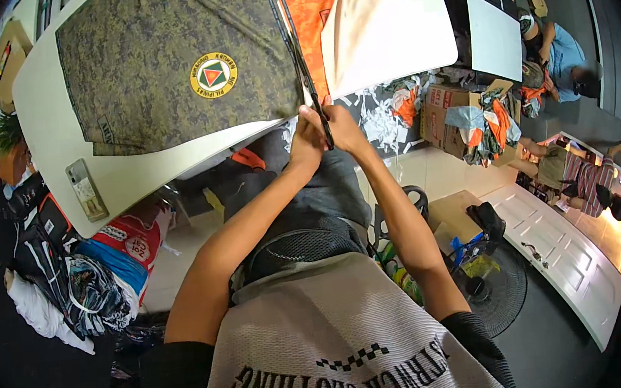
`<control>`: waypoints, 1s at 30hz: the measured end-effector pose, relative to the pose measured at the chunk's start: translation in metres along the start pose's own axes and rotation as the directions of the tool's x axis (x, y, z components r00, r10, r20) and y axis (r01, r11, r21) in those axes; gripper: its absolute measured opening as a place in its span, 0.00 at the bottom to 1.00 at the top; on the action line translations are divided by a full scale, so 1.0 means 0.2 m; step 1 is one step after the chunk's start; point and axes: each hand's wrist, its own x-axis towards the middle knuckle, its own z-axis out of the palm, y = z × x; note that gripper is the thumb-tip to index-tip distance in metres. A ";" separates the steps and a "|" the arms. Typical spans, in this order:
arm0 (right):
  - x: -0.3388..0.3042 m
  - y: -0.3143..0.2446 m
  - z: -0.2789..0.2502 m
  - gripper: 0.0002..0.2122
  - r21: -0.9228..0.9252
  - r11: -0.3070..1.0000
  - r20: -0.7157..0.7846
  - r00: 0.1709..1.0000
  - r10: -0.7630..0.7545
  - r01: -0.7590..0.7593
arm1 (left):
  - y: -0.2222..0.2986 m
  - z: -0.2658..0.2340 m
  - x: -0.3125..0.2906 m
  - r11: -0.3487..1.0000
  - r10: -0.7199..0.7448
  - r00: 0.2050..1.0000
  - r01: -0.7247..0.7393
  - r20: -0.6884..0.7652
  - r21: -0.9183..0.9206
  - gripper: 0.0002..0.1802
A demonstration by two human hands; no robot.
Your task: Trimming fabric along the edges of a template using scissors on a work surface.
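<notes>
A green-brown camouflage fabric panel (149, 51) with a round yellow-rimmed emblem lies flat on the white table (47, 101). Its right side ends in a dark strip, beside an orange patterned fabric (313, 2). My right hand (346, 127) is closed around black scissors (308, 79) at the table's near edge, their blades pointing away from me along that strip. Close beside it, my left hand (306, 139) pinches the panel's near right corner between thumb and fingers. The fingertips of both hands are partly hidden.
A phone (86, 190) lies at the table's left corner. White paper scraps (385, 126) litter the floor beside a cardboard box (441, 114) with fabric pieces. A fan (494, 292) stands near the white door (563, 261). Other people (567, 61) sit at the right.
</notes>
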 end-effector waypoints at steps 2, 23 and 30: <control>0.00 -0.03 -0.01 0.26 0.013 1.000 -0.009 1.000 0.024 -0.024 | 0.00 -0.10 0.02 0.944 -0.110 0.985 0.145 0.130 -0.296 0.25; 0.12 -0.03 -0.06 0.24 0.058 0.998 0.082 0.996 -0.043 0.038 | 0.04 0.23 -0.03 0.407 -0.411 0.871 0.440 0.270 -0.801 0.22; 0.15 0.02 -0.05 0.24 0.118 0.992 0.105 0.993 -0.051 0.039 | 0.04 0.06 -0.02 0.169 -0.405 0.849 0.435 0.340 -0.884 0.24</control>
